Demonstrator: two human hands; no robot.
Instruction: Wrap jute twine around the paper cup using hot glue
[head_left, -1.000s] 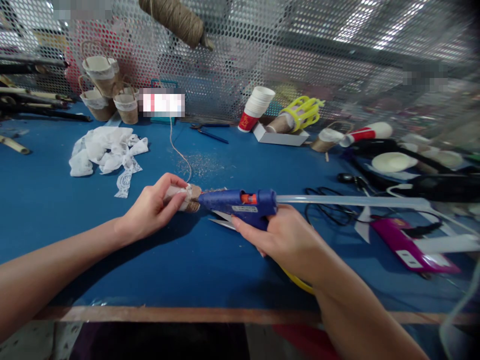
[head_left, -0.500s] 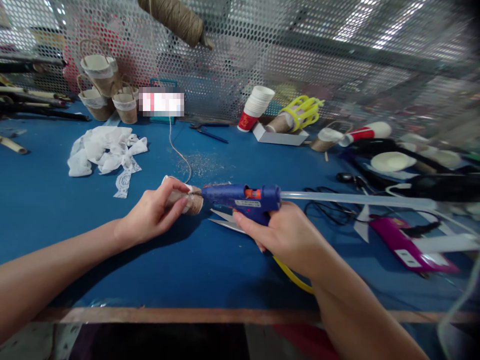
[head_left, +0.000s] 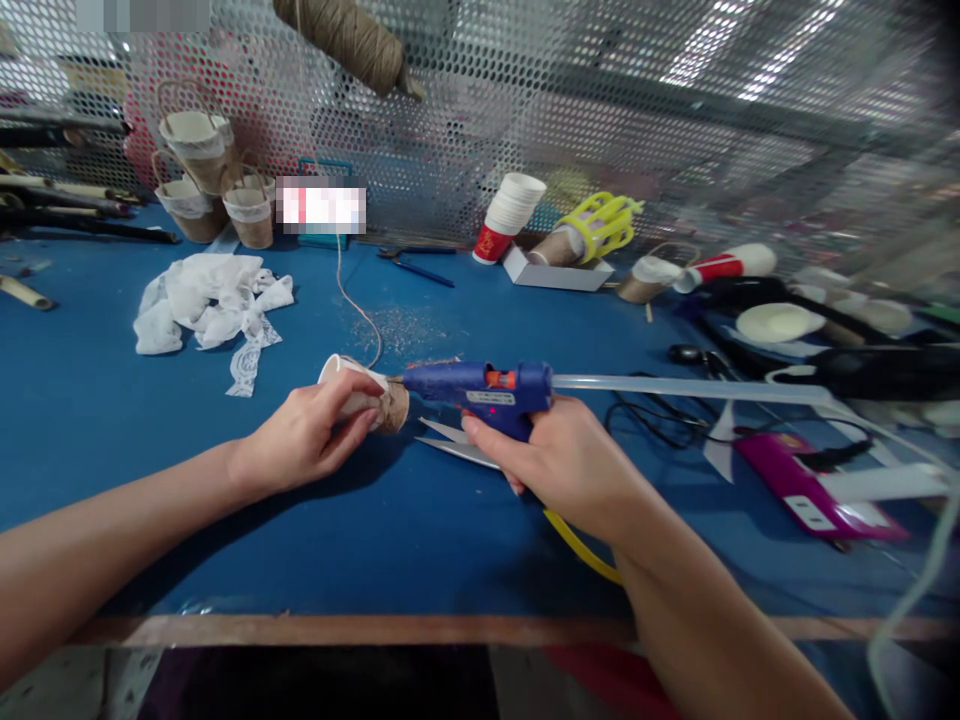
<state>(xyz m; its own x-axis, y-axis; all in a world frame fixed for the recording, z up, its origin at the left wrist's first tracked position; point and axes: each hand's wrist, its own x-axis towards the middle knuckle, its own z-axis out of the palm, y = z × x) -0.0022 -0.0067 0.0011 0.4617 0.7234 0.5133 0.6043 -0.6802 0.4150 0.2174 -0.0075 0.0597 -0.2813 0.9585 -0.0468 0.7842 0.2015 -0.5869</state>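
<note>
My left hand (head_left: 319, 430) grips a white paper cup (head_left: 394, 408) lying on its side, its base end wound with brown twine. A strand of twine (head_left: 358, 305) runs from the cup up toward the back. In my right hand (head_left: 559, 460) is a blue hot glue gun (head_left: 480, 390), its nozzle at the twine-wrapped part of the cup; whether it touches I cannot tell. A long clear glue stick (head_left: 660, 386) sticks out of the gun's rear. Below the gun lie scissors (head_left: 461, 447) with yellow handles, partly hidden by my right hand.
White lace (head_left: 199, 300) lies in a heap at left. Several twine-wrapped cups with handles (head_left: 196, 150) stand behind it. A twine spool (head_left: 341, 40) hangs above. Stacked paper cups (head_left: 510, 215) and pliers (head_left: 420, 268) are at the back; a purple power strip (head_left: 806, 490) and cables lie right.
The cup has turned slightly in my left hand, with more of its rim and base showing. The glue gun has shifted slightly left and up.
</note>
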